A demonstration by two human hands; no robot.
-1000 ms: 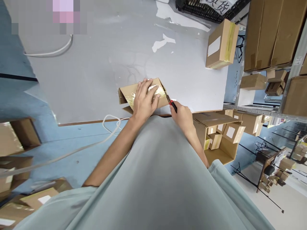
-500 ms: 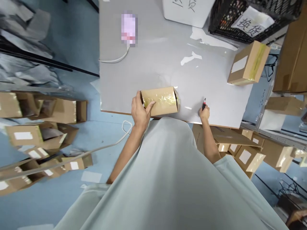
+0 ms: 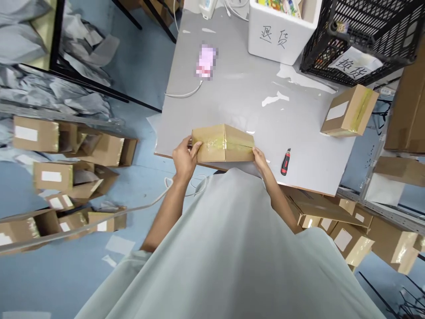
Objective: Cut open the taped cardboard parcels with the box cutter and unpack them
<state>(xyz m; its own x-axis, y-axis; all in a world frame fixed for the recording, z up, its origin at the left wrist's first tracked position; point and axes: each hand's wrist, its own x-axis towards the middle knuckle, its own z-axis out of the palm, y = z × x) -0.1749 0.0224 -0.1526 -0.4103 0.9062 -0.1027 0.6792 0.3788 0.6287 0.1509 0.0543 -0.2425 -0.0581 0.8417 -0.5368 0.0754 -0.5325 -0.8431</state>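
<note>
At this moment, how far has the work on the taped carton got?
Done: the red box cutter lies set down on the grey table. In hand: the left hand and right hand grip the ends of the taped carton. Left: its flaps look closed, tape across them.

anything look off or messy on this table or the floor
Torn white scraps lie stuck on the grey table. Left of it, opened cardboard boxes sit tumbled on the floor, flaps askew. The taped box in both hands looks intact.

Both arms reach forward, left hand and right hand apparently clamped inward, fingers curled.
</note>
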